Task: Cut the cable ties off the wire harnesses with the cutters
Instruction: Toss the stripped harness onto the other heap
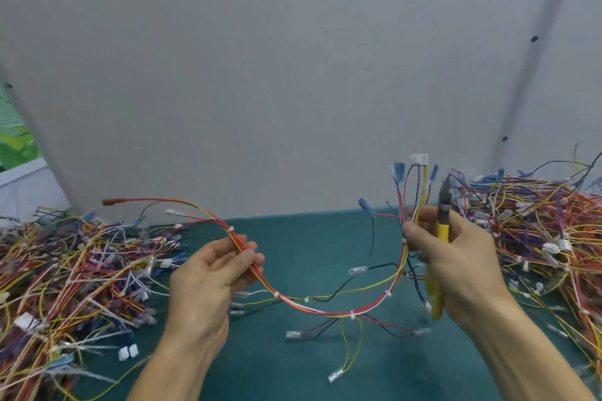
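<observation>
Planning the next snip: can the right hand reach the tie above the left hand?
Likely not yet: the right hand holds cutters and harness together; nothing else blocks the tie.

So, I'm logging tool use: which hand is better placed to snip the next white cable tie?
Right. The right hand holds the yellow-handled cutters and pinches one end of the multicoloured wire harness; the left hand only grips its other side.

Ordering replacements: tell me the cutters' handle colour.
The cutters have yellow handles, shown in the head view.
</observation>
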A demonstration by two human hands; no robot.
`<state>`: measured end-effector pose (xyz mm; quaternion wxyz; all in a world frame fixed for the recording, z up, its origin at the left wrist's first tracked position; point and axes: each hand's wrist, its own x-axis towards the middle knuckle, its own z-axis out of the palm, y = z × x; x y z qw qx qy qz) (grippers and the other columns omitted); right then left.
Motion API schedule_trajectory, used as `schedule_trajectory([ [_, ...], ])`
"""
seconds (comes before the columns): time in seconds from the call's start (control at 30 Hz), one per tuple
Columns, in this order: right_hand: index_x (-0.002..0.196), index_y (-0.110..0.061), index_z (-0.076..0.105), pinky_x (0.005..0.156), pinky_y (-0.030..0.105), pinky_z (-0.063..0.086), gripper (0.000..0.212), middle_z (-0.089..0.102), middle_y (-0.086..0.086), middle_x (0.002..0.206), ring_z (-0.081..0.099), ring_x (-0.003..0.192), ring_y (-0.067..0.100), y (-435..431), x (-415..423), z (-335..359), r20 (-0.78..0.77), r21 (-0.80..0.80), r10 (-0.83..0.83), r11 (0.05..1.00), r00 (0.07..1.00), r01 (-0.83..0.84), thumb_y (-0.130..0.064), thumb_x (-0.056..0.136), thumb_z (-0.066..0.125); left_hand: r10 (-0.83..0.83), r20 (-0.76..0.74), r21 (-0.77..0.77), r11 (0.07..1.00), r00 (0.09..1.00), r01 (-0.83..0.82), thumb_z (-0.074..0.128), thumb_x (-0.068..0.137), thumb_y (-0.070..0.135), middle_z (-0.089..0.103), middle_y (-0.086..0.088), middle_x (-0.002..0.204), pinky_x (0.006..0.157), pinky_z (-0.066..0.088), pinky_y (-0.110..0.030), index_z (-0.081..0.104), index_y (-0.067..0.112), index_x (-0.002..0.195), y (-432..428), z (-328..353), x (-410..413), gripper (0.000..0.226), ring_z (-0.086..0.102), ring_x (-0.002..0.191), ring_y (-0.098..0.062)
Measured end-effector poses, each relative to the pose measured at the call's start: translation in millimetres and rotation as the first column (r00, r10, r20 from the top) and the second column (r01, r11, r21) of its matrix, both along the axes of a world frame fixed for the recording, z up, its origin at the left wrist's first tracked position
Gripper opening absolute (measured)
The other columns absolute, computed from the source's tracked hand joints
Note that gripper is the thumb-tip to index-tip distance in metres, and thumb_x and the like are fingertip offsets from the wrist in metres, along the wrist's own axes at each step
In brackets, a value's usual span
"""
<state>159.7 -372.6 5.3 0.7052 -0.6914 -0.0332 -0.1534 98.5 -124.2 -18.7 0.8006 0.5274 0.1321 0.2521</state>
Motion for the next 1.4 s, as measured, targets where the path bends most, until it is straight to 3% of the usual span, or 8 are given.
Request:
schedule_trajectory([
  [0.23,0.081,-0.014,0.065,0.059,0.030,0.044,0.010,0.063,-0.005,0.057,0.060,0.053,0.008,-2.6,6.1,-0.9,-0.053,0.045,0.012,0.999,0.999,-0.010,-0.007,0.083,0.071,-0.043,-0.046,0.005,0.999,0.998,0.044,0.064,0.080,-0.008,0.075,-0.013,0.084,0.056,0.057,-0.027,0.067,0.002,0.094,-1.0,-6.4,5.7,0.018,0.072,0.069,-0.025],
  [0.73,0.075,-0.014,0.056,0.053,0.030,0.045,0.022,0.059,0.003,0.058,0.055,0.049,0.014,9.7,2.5,5.2,-0.209,0.240,0.123,0.968,0.970,-0.071,0.001,0.079,0.070,0.000,-0.186,0.304,0.951,0.983,0.057,0.060,0.089,-0.002,0.076,0.003,0.082,0.057,0.054,-0.017,0.067,0.018,0.095,-9.9,-16.3,6.9,0.022,0.072,0.068,-0.014],
  [0.87,0.078,-0.013,0.052,0.047,0.027,0.049,0.022,0.059,0.005,0.054,0.055,0.043,0.017,8.9,1.7,11.0,-0.274,0.382,0.200,0.920,0.941,-0.084,0.004,0.082,0.066,0.047,-0.266,0.620,0.774,0.963,0.133,0.060,0.092,0.014,0.070,0.012,0.083,0.079,0.050,-0.028,0.066,0.039,0.090,-13.2,-23.4,6.5,0.026,0.068,0.082,-0.012],
  [0.97,0.086,-0.008,0.056,0.043,0.027,0.053,0.012,0.062,0.007,0.056,0.059,0.043,0.018,8.2,0.8,14.0,-0.315,0.463,0.264,0.881,0.912,-0.095,0.002,0.084,0.063,0.257,-0.313,0.858,0.490,0.914,0.156,0.054,0.095,0.021,0.063,-0.005,0.118,0.097,0.038,-0.034,0.063,0.023,0.116,-17.6,-22.5,5.9,0.022,0.053,0.117,-0.025],
  [1.03,0.085,-0.006,0.056,0.045,0.029,0.055,0.010,0.063,0.008,0.056,0.061,0.044,0.019,9.3,-0.6,15.5,-0.326,0.482,0.281,0.871,0.903,-0.097,0.001,0.085,0.062,0.381,-0.142,0.918,0.396,0.914,-0.023,0.052,0.096,0.016,0.053,-0.007,0.131,0.101,0.031,-0.031,0.057,0.013,0.127,-22.3,-17.6,4.5,0.032,0.043,0.126,-0.028],
  [1.17,0.080,-0.007,0.054,0.049,0.033,0.056,0.015,0.064,0.008,0.054,0.062,0.044,0.020,18.2,-8.0,18.9,-0.309,0.427,0.243,0.899,0.920,-0.094,0.004,0.083,0.064,0.197,0.350,0.851,0.342,0.916,-0.399,0.058,0.090,0.019,0.056,0.007,0.093,0.080,0.042,-0.020,0.069,0.019,0.095,-45.5,10.0,-9.1,0.012,0.057,0.089,-0.013],
  [1.27,0.077,-0.006,0.055,0.048,0.031,0.055,0.016,0.065,0.010,0.056,0.063,0.047,0.020,31.7,-20.3,20.8,-0.277,0.321,0.258,0.933,0.926,-0.164,0.003,0.081,0.067,-0.064,0.368,0.905,0.252,0.928,-0.341,0.061,0.086,0.027,0.059,0.006,0.090,0.073,0.049,-0.019,0.075,0.017,0.098,-64.1,11.7,-15.2,0.020,0.059,0.078,-0.010],
  [1.4,0.073,-0.008,0.058,0.061,0.037,0.057,0.017,0.066,0.011,0.061,0.069,0.062,0.027,46.8,-36.8,21.4,-0.239,0.177,0.301,0.948,0.923,-0.263,0.000,0.078,0.072,-0.063,0.332,0.936,0.144,0.941,-0.320,0.072,0.077,0.025,0.065,0.006,0.090,0.068,0.053,-0.028,0.073,0.016,0.099,-68.8,4.8,-16.0,0.024,0.062,0.077,-0.012],
])
